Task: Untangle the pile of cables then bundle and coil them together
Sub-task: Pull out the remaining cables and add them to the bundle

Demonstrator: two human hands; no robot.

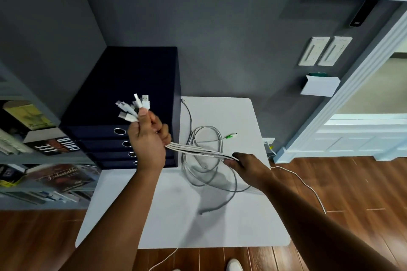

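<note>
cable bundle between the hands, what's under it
Loose grey cable loops lying on the white table. Where the loops pass beneath the bundle and the right hand they are hidden.

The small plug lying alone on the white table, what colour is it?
The small cable plug is bright green; the head view shows it best.
</note>
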